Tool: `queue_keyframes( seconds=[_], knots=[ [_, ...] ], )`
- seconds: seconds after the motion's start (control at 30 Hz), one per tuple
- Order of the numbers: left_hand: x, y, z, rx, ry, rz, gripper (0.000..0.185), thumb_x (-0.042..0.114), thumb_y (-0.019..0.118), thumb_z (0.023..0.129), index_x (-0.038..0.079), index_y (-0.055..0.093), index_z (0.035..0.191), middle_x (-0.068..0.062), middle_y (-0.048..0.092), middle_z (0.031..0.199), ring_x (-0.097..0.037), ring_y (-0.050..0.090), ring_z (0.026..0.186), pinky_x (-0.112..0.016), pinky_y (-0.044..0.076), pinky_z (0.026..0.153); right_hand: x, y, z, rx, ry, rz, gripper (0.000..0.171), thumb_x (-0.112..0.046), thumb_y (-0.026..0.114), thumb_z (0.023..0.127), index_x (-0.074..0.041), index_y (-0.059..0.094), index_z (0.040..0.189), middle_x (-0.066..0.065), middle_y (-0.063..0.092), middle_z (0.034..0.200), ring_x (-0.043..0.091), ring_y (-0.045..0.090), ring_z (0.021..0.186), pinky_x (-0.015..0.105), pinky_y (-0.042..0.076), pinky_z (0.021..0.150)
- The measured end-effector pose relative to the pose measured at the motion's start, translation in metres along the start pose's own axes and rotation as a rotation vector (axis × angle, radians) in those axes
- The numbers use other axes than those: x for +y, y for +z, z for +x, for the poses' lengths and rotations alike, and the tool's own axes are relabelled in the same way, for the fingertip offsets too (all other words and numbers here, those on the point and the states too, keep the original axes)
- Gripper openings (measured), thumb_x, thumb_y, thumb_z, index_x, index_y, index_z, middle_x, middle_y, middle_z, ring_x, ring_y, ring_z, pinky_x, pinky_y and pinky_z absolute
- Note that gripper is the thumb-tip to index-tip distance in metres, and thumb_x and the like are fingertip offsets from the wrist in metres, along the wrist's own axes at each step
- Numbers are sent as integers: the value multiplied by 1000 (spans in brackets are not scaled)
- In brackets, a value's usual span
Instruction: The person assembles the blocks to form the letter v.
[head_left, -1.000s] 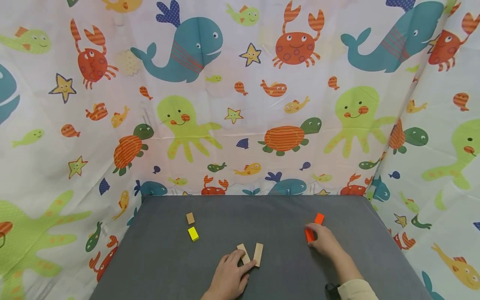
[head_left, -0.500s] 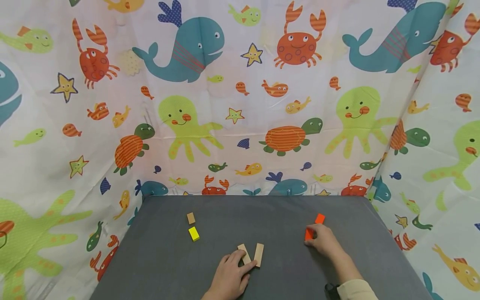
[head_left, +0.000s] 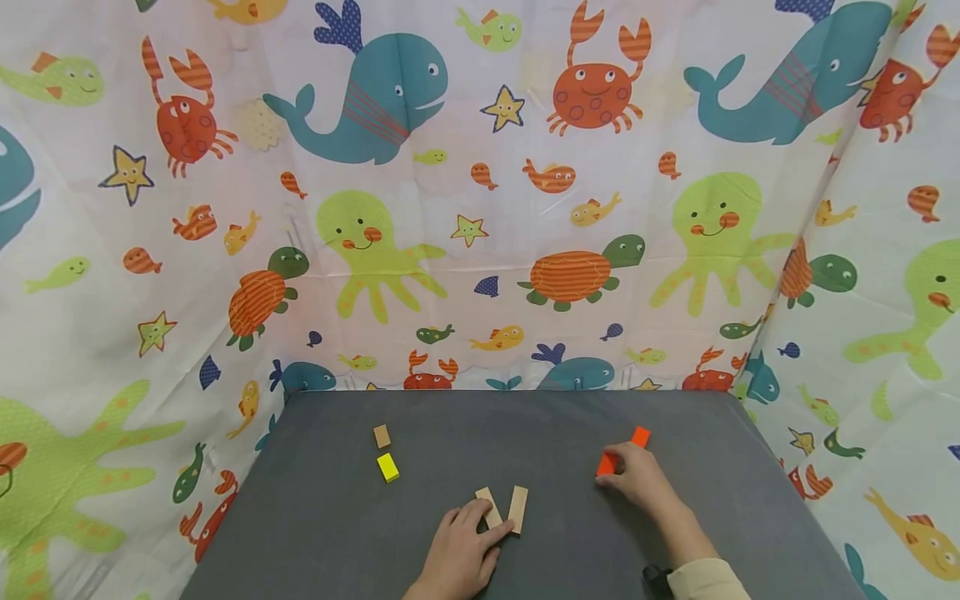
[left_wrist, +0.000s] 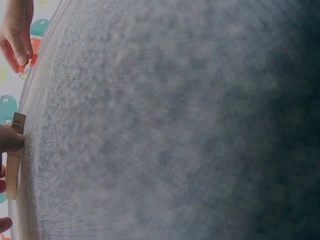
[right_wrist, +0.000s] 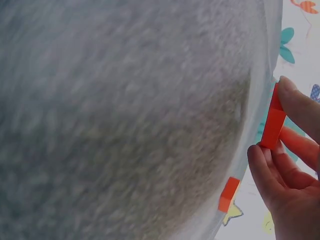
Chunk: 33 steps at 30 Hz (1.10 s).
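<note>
Since the earlier frames the right hand has shifted a little leftward with its orange block, which now shows clear of the knuckles rather than tucked beside them. Its fingers are curled, pinching the block's two ends between a fingertip and the thumb; in the right wrist view the block stands on end in that pinch. A second orange block lies on the worktop just beyond the hand, apart from it, and appears in the wrist view near the worktop's edge.

Across the worktop, the left hand has not moved. Its fingers lie flat and nearly straight over the near end of a tilted wooden block, the thumb reaching toward the foot of a second wooden block just beside it; the two blocks meet at their near ends and splay apart farther out. From the left wrist view only a fingertip pressing a wooden block's edge can be seen.

Farther left, well apart from both hands, a yellow block lies with a small wooden block just behind it. A sea-creature curtain hangs round the worktop on three sides.
</note>
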<state>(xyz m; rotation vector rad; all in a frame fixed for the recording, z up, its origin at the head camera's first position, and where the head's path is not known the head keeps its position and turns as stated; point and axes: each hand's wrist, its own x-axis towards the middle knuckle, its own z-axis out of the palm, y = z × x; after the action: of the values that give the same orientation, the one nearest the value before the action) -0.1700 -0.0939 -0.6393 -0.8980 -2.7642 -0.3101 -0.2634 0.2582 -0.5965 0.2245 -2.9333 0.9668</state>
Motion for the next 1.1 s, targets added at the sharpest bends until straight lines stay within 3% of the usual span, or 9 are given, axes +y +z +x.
queue_keyframes(
  seconds=[0.5, 1.1],
  knots=[
    [1, -1, 3, 2, -4, 19, 47, 36, 70, 95, 45, 58, 139, -2, 55, 137, -19, 56, 121, -46, 51, 91, -27, 5, 9, -18, -16, 44, 57, -22, 89, 76, 3, 69, 123, 16, 67, 116, 26, 66, 95, 49, 57, 87],
    [2, -1, 2, -11, -18, 25, 48, 36, 70, 94, 46, 57, 139, -2, 55, 136, -19, 55, 120, -46, 51, 91, -53, 30, 21, -15, -43, 67, 53, -23, 89, 76, 1, 71, 120, 14, 67, 114, 24, 64, 93, 47, 57, 87]
  ],
)
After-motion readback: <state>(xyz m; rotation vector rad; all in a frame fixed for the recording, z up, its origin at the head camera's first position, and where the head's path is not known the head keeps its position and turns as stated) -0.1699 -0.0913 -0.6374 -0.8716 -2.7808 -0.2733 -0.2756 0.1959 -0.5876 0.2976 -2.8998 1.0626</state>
